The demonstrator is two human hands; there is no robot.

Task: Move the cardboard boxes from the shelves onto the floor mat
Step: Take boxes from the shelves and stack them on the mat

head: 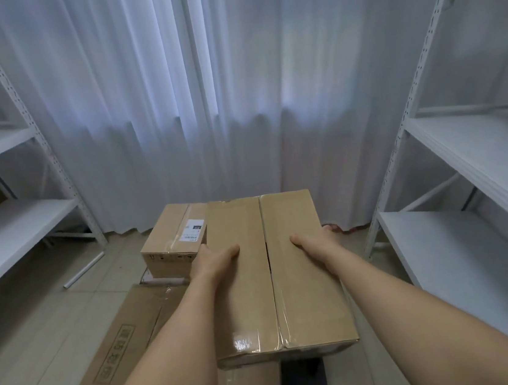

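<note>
Both forearms are reaching forward from the bottom of the view, carrying a taped cardboard box (272, 273) between them. Left hand (214, 256) is gripping the box's left edge, thumb lying across the top panel and fingers wrapping out of sight down the side; right hand (315, 242) is mirroring this on the right edge. Box position: held level between the hands, above other cartons, with a smaller labelled box (173, 237) just beyond the left hand and a long printed carton (121, 343) lying below the left forearm. Whether the mat lies beneath cannot be determined, as the cartons are covering the floor there. White shelves (479, 164) are standing well outside either hand. Recommended procedure, as a judgement: keep the box level, lower it with even pressure on both sides, and place it squarely beside the labelled box. Withdraw the fingers from the sides only once the base is bearing fully, to avoid pinching or tipping.
</note>
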